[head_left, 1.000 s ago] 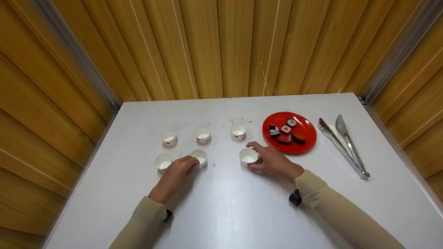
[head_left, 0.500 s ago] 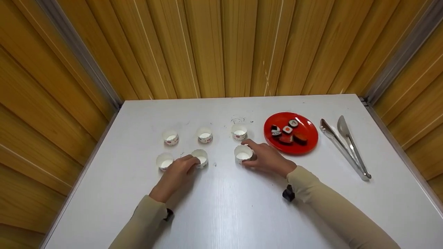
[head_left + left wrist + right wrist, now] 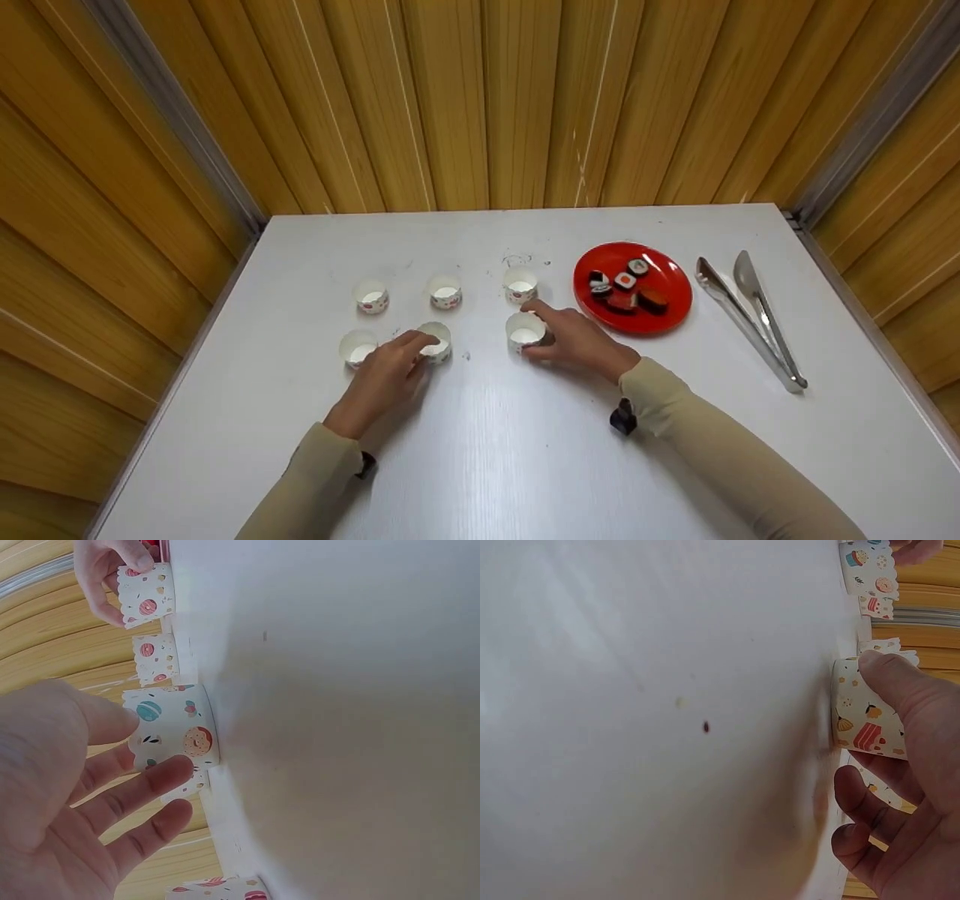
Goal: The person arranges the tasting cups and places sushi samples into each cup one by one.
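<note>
Head view: near and left of the round red plate (image 3: 674,279), the half-curled right hand (image 3: 574,339) pinches one white printed paper cup (image 3: 526,334); farther left, the half-curled left hand (image 3: 384,376) holds a second white paper cup (image 3: 443,348). Light pressure seems best, so neither should buckle.

- bench (image 3: 480,465): front edge out of head view
- left front cup (image 3: 357,345): partly behind left hand (image 3: 379,380)
- middle front cup (image 3: 442,343): left wall covered by same hand
- right front cup (image 3: 523,331): right side behind right hand (image 3: 581,341)
- left sleeve (image 3: 311,476), right sleeve (image 3: 735,450): cut at bottom edge
- marks (image 3: 517,259) near bench's back edge: too small to ID
</note>
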Motion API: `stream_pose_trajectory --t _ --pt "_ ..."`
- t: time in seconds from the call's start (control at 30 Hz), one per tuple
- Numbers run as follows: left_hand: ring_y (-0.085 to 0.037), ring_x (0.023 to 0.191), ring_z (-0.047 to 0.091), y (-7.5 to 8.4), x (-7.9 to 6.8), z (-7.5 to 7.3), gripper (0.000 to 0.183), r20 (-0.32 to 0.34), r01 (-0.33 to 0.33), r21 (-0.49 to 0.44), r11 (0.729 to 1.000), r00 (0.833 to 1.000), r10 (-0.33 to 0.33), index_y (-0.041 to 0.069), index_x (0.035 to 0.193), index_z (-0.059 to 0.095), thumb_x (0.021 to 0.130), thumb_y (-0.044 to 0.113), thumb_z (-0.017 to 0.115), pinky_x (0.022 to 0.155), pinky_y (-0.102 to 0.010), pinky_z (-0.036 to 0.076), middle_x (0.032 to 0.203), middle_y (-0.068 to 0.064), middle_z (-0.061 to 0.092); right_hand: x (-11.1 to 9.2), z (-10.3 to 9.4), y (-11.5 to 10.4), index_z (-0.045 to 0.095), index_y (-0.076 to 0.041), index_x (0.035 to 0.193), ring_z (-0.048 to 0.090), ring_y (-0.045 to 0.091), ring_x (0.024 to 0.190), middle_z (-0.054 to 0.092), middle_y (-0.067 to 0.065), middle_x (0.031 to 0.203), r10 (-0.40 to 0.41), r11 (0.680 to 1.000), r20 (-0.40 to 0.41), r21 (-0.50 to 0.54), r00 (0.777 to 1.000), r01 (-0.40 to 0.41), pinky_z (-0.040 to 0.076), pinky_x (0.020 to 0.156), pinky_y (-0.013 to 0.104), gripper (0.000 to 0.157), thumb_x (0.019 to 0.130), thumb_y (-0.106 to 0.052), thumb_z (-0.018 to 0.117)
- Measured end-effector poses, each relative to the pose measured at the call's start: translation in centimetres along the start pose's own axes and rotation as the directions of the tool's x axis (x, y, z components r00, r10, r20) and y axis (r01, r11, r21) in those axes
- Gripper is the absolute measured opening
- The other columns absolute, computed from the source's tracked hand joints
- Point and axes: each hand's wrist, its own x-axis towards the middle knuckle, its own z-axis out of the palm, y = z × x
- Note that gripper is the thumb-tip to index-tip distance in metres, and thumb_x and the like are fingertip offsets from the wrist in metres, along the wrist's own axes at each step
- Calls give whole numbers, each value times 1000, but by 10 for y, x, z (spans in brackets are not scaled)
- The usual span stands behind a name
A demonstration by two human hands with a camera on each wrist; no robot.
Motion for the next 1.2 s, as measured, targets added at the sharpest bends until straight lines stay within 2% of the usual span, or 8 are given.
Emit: stream_pose_trajectory --t 0.37,0.5,0.63,0.77,0.87,1.03,1.2 --pt "-19 85 70 0 1 0 29 4 4 2 1000 1000 -4 7 119 69 92 -1 74 70 -34 58 119 -6 70 -1 3 3 50 -24 141 58 16 85 71 -1 95 5 1000 -1 4 1000 -5 50 81 37 65 87 -34 84" --pt "-20 86 70 -1 2 -1 30 -52 -37 -1 999 998 37 7 119 69 91 0 75 69 -32 57 120 -6 68 -1 2 3 50 -24 141 59 15 84 71 0 95 2 1000 -5 5 1000 -2 51 81 38 66 86 -34 85" --pt "-23 97 69 -2 1 -4 31 -156 -62 49 997 985 69 7 119 70 90 5 78 74 -35 59 121 -8 68 0 2 3 49 -22 142 60 16 88 72 2 101 -5 1000 -2 -2 1000 5 52 84 39 68 86 -33 85" --pt "-27 104 67 -5 0 -10 31 -247 -4 132 991 968 37 8 120 70 90 13 78 80 -43 57 123 -10 67 0 2 2 48 -19 146 62 18 98 71 4 115 -23 1000 -9 -6 1000 23 51 92 42 72 86 -32 85" --pt "-30 106 64 -10 -2 -16 33 -298 45 159 986 954 4 7 122 70 91 15 77 84 -48 53 128 -13 65 0 1 2 46 -18 150 62 19 106 67 4 126 -29 1000 -8 -3 1000 29 49 99 43 76 86 -32 85" --pt "-37 117 58 -21 -10 -22 42 -363 105 139 985 931 -48 6 127 68 87 15 80 89 -55 46 136 -18 61 0 -4 1 42 -17 155 61 22 114 62 6 136 -39 999 -12 -10 999 39 47 105 46 83 85 -32 86" --pt "-40 124 52 -30 -21 -25 53 -385 172 105 979 915 -120 6 132 65 83 15 83 94 -62 42 140 -19 57 -2 -11 2 41 -19 157 59 25 120 62 7 137 -30 1000 -1 -1 1000 30 45 106 49 86 85 -36 86"
